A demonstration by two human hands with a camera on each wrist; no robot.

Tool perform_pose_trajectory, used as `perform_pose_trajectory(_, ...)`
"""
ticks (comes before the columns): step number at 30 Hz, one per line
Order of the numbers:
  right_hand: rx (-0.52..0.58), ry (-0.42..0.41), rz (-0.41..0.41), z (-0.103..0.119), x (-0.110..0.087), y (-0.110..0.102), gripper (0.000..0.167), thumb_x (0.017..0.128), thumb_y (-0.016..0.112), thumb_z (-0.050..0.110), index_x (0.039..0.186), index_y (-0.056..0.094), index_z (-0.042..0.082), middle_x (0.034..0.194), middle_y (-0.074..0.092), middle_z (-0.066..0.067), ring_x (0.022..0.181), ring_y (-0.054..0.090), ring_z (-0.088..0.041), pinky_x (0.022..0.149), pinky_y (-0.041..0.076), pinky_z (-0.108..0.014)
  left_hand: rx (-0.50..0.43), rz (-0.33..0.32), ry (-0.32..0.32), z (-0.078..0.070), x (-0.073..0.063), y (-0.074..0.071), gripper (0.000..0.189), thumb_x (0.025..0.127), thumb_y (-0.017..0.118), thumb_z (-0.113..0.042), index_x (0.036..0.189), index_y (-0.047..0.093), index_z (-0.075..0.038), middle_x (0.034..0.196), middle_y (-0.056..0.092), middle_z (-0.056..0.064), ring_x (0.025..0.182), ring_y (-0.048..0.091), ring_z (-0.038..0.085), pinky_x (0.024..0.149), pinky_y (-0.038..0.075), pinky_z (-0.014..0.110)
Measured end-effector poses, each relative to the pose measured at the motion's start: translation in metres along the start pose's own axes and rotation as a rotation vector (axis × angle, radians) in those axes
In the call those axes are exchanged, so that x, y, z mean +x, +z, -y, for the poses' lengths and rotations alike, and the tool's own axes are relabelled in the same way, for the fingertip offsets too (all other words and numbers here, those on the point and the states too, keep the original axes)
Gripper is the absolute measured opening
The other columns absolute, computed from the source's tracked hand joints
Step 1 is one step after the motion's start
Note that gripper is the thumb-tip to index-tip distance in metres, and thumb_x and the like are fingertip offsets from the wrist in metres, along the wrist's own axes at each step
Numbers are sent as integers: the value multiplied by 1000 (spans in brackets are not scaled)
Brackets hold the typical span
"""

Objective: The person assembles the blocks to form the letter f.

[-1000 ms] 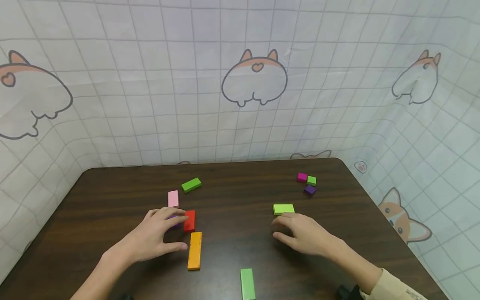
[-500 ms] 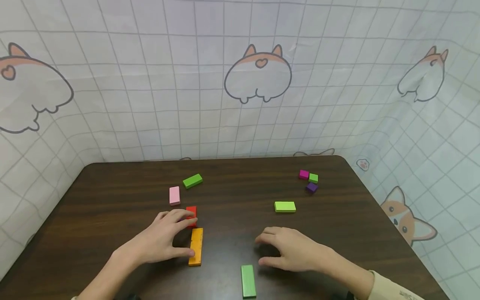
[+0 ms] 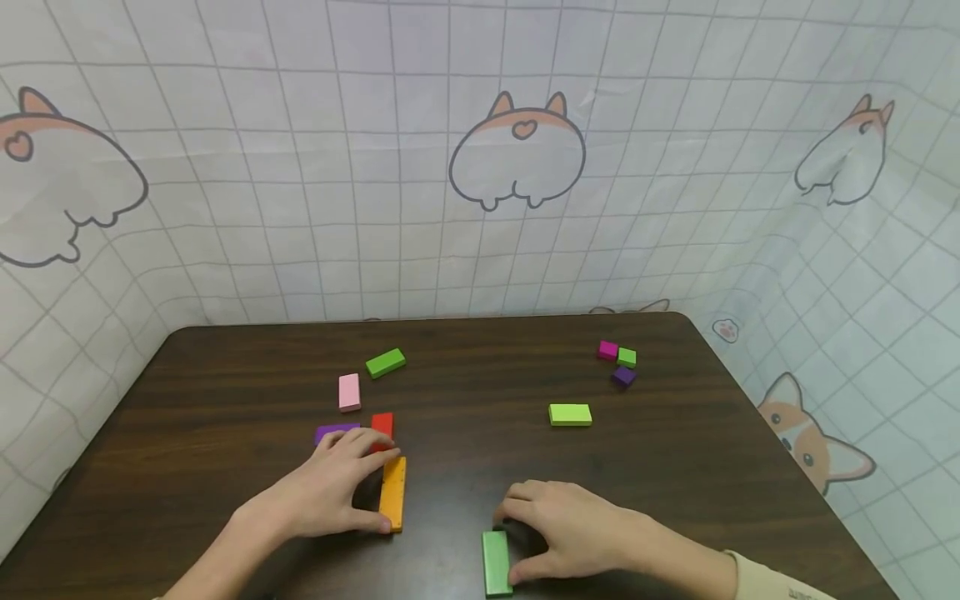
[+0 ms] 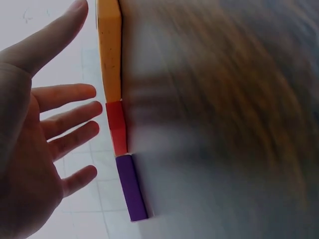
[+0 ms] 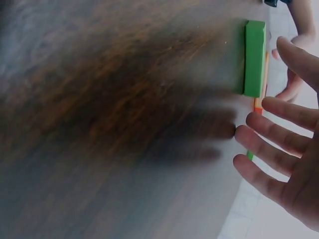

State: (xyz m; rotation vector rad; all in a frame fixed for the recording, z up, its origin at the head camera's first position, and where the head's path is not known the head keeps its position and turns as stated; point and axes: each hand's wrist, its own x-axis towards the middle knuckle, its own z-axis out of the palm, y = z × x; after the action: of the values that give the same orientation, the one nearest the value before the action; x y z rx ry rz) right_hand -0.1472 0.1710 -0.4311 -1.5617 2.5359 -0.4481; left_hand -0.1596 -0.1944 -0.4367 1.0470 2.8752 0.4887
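Note:
In the head view my left hand hovers over an orange block, its thumb at the near end and its index finger by the far end. A red block and a purple block, both partly covered by that hand, lie just beyond. The left wrist view shows its fingers extended and spread beside the orange block. My right hand is at the right side of a light green block, thumb near its edge. In the right wrist view its fingers reach toward that block, spread apart.
A pink block and a green block lie at the back left of the dark wooden table. A lime block lies right of centre. Farther back are magenta, green and purple cubes.
My right hand has moved from the lime block left and nearer, to the light green block. My left hand has shifted right and slightly nearer, over the orange block, uncovering part of the purple one.

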Motion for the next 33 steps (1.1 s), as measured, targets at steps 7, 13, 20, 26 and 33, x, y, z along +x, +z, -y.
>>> perform_pose_trajectory(7, 3, -22, 32, 7, 4, -2, 55, 92, 69, 60, 127, 65, 17, 115, 61, 11, 100, 57, 1, 82, 51, -21, 17, 18, 11, -2, 5, 0, 87, 78, 79, -68, 140, 63, -9, 132, 53, -1, 126, 44, 22, 105, 31, 61)
perform_pose_trajectory(13, -39, -30, 43, 9, 5, 0, 58, 88, 73, 61, 126, 64, 19, 114, 60, 12, 100, 54, 0, 80, 50, -21, 24, 34, 23, -4, 7, 3, 87, 77, 81, -65, 140, 63, -8, 130, 53, -3, 123, 44, 20, 104, 33, 60)
perform_pose_trajectory(20, -82, -27, 56, 12, 5, 5, 58, 88, 77, 58, 127, 63, 17, 113, 60, 11, 100, 54, -1, 80, 50, -21, 27, 44, 15, -7, 6, 3, 87, 75, 84, -63, 140, 63, -8, 128, 55, -2, 120, 45, 19, 102, 33, 58)
perform_pose_trajectory(26, -165, -50, 55, 18, 5, 4, 54, 89, 77, 52, 124, 62, 13, 109, 59, 10, 98, 54, -1, 81, 50, -21, 26, 52, 16, -9, 6, 2, 90, 75, 85, -62, 141, 62, -6, 127, 54, -1, 116, 45, 18, 96, 34, 52)
perform_pose_trajectory(33, -152, -57, 41, 18, 10, 2, 51, 92, 73, 45, 129, 61, 11, 111, 59, 8, 96, 52, -1, 83, 50, -20, 21, 76, -7, -10, 7, 0, 90, 73, 88, -58, 142, 61, -6, 126, 53, -1, 112, 45, 17, 88, 33, 45)
